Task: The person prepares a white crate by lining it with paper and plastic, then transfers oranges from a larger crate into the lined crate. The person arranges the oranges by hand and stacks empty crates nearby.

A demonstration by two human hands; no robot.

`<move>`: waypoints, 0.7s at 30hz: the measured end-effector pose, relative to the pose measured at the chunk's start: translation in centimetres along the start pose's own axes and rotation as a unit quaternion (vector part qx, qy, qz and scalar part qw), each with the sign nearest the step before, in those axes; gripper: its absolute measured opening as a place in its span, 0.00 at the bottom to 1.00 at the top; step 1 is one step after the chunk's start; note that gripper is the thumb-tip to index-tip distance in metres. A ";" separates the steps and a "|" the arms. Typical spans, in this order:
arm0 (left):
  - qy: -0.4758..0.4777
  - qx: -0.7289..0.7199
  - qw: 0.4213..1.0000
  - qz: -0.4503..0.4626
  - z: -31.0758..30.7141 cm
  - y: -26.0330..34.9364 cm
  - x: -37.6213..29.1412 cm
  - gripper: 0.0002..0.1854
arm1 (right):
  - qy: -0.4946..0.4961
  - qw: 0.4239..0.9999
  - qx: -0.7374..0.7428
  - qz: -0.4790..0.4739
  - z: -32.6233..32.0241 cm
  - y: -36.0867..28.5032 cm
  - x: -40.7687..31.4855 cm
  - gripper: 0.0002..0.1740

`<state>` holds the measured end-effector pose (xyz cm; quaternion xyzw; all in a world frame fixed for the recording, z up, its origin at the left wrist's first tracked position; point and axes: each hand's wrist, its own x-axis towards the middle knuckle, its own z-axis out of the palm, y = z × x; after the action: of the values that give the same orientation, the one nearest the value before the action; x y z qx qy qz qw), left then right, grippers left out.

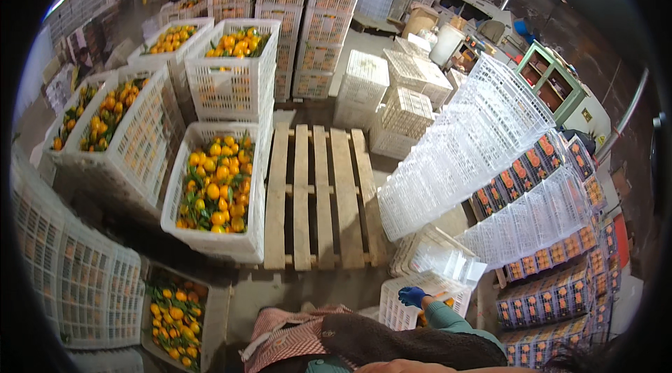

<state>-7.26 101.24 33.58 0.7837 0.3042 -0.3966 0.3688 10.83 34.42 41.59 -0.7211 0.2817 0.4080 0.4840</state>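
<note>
My right hand (412, 296), in a blue glove under a teal sleeve, is over a white plastic crate (391, 310) at the lower right. Its fingers look curled; whether they hold anything is unclear. Some orange fruit shows in that crate beside the forearm. My left hand is out of view; only a bit of teal sleeve shows at the bottom edge. Before me lies a wooden pallet (326, 200). Left of it, a white crate (173, 215) is filled with mandarins (215, 189) with green leaves. Another crate of mandarins (176, 320) stands lower left.
Tall stacks of white empty-looking crates (451, 152) rise right of the pallet. Printed fruit cartons (546, 299) are piled at the far right. More filled crates (231, 89) stand left and behind. A green cabinet (551, 81) is at the back right.
</note>
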 end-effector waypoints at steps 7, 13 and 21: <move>0.042 -0.112 0.986 0.116 -7.5 14.2 4.8 0.12 | -0.036 0.991 0.104 -0.076 8.9 -9.6 5.8 0.20; 0.050 -0.173 0.968 0.173 -11.3 20.9 5.5 0.12 | -0.145 0.984 -0.065 -0.081 16.3 -11.6 5.5 0.17; 0.056 -0.212 0.967 0.133 -10.5 23.1 5.6 0.12 | -0.136 0.991 0.018 0.002 12.1 -8.2 9.9 0.20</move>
<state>17.51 98.31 40.94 0.7422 0.2948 -0.2259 0.5578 18.56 48.61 34.48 -0.6495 0.2221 0.4979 0.5300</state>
